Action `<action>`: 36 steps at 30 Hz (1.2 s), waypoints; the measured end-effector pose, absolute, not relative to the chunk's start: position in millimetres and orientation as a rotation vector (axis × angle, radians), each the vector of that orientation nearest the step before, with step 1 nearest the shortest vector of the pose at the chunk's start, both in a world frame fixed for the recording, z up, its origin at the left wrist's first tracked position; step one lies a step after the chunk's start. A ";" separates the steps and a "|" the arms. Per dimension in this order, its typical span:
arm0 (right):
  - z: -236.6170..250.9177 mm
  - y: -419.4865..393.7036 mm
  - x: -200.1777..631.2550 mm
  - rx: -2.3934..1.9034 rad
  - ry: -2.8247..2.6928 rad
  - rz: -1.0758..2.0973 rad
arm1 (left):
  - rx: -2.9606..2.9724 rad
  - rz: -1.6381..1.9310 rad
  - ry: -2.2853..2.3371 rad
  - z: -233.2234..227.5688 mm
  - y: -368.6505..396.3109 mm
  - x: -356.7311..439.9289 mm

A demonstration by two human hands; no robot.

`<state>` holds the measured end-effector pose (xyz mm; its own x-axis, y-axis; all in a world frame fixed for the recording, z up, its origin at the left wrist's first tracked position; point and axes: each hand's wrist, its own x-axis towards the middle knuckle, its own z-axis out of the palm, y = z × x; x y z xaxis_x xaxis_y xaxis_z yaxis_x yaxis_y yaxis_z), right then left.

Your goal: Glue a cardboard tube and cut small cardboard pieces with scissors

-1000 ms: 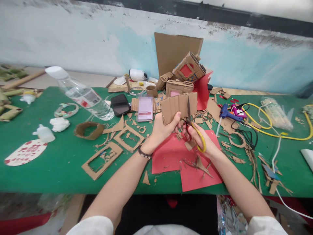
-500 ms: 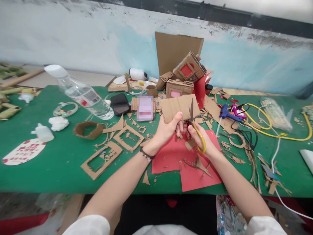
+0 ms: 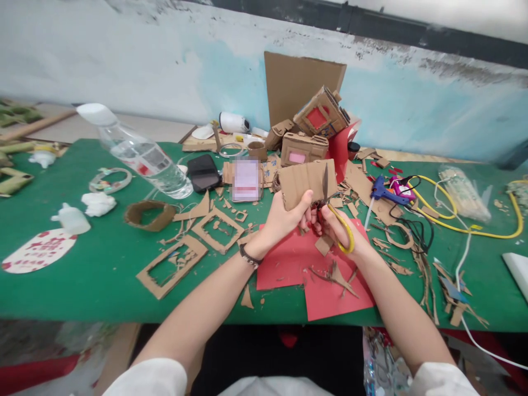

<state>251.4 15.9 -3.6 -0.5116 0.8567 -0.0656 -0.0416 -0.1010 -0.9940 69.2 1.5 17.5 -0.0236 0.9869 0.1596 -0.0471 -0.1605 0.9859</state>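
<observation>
A corrugated cardboard piece (image 3: pixel 307 181) is pinched at its lower edge by the left hand (image 3: pixel 284 220), thumb in front, and is held above the green surface (image 3: pixel 103 275). At 3 o'clock of that hand, yellow-handled scissors (image 3: pixel 336 217) are gripped by the right hand (image 3: pixel 340 234), fingers closed through the loops; the blades point to 12 o'clock against the cardboard's right part. Red paper (image 3: pixel 297 264) lies beneath both hands. A blue glue gun (image 3: pixel 381 192) lies at 2 o'clock.

Your arms are bare from the short white sleeves down. On your left hand (image 3: pixel 284 223) side you wear a dark beaded bracelet (image 3: pixel 248 257) at the wrist; your right hand (image 3: pixel 340 234) wears nothing.
</observation>
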 end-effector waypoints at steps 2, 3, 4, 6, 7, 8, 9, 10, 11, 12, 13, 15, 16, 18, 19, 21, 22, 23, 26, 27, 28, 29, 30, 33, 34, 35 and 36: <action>0.8 15.2 251.0 -0.966 -1.553 1.594 | 1.231 1.352 1.083 19.6 2.4 69.2; 2.7 14.6 250.4 -0.981 -1.574 1.544 | 1.203 1.351 1.072 20.5 2.7 69.7; 3.8 14.0 249.7 -0.985 -1.585 1.510 | 1.179 1.354 1.064 21.1 2.8 70.3; 3.2 13.6 248.1 -0.967 -1.568 1.501 | 1.166 1.359 1.056 21.1 2.5 72.1; 1.4 13.9 247.5 -0.958 -1.549 1.520 | 1.178 1.364 1.058 20.5 2.0 73.0; -1.0 14.6 247.2 -0.948 -1.529 1.547 | 1.197 1.373 1.064 19.7 1.5 73.7; -3.7 15.5 247.1 -0.936 -1.510 1.580 | 1.220 1.382 1.072 18.8 0.9 74.4; -6.3 16.5 247.2 -0.917 -1.491 1.615 | 1.244 1.387 1.079 18.0 0.4 74.9; -8.3 17.4 247.5 -0.896 -1.473 1.648 | 1.261 1.390 1.087 17.4 0.0 75.3; -9.5 17.9 247.8 -0.875 -1.457 1.675 | 1.269 1.389 1.093 17.0 -0.3 75.6; -9.7 18.0 248.0 -0.863 -1.445 1.693 | 1.273 1.380 1.094 17.0 -0.5 75.8; -7.3 16.8 247.7 -0.873 -1.434 1.688 | 1.268 1.365 1.083 17.1 -0.4 76.1; -5.3 15.8 247.1 -0.893 -1.443 1.664 | 1.257 1.364 1.076 17.0 -0.1 76.2; -1.6 13.9 245.3 -0.946 -1.486 1.579 | 1.233 1.368 1.067 16.1 0.6 76.2; -0.7 13.3 244.3 -0.976 -1.505 1.530 | 1.223 1.373 1.069 15.3 1.1 76.2; -1.4 13.1 242.3 -1.035 -1.517 1.458 | 1.214 1.379 1.080 13.9 2.0 76.1; -2.7 13.4 241.5 -1.057 -1.508 1.439 | 1.212 1.379 1.085 13.5 2.4 76.0; -4.3 13.7 240.8 -1.070 -1.494 1.431 | 1.209 1.379 1.088 13.3 2.6 76.1; -6.8 13.9 239.3 -1.088 -1.467 1.428 | 1.187 1.382 1.084 14.2 2.8 76.5; -6.2 13.5 238.8 -1.094 -1.463 1.423 | 1.183 1.384 1.080 14.6 2.7 76.7; -5.0 13.0 238.4 -1.101 -1.458 1.418 | 1.181 1.384 1.077 14.9 2.5 77.0; -3.3 12.4 238.0 -1.107 -1.454 1.416 | 1.180 1.384 1.076 15.1 2.3 77.3; -1.4 11.8 237.7 -1.114 -1.450 1.415 | 1.178 1.383 1.079 15.3 2.2 77.6; 3.4 10.5 237.6 -1.136 -1.462 1.412 | 1.162 1.375 1.100 16.0 1.8 78.7; 4.0 10.2 238.0 -1.145 -1.470 1.412 | 1.159 1.371 1.105 16.6 1.7 79.0; 4.0 10.0 238.5 -1.155 -1.473 1.414 | 1.158 1.367 1.105 17.3 1.6 79.3; 3.6 9.8 239.1 -1.164 -1.469 1.418 | 1.156 1.365 1.102 18.2 1.5 79.4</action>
<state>239.1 9.8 3.6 -0.2851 0.9563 -0.0642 0.0977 -0.0376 -0.9945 79.4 1.5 18.2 -0.0499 0.9951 0.0857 -0.1263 -0.0914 0.9878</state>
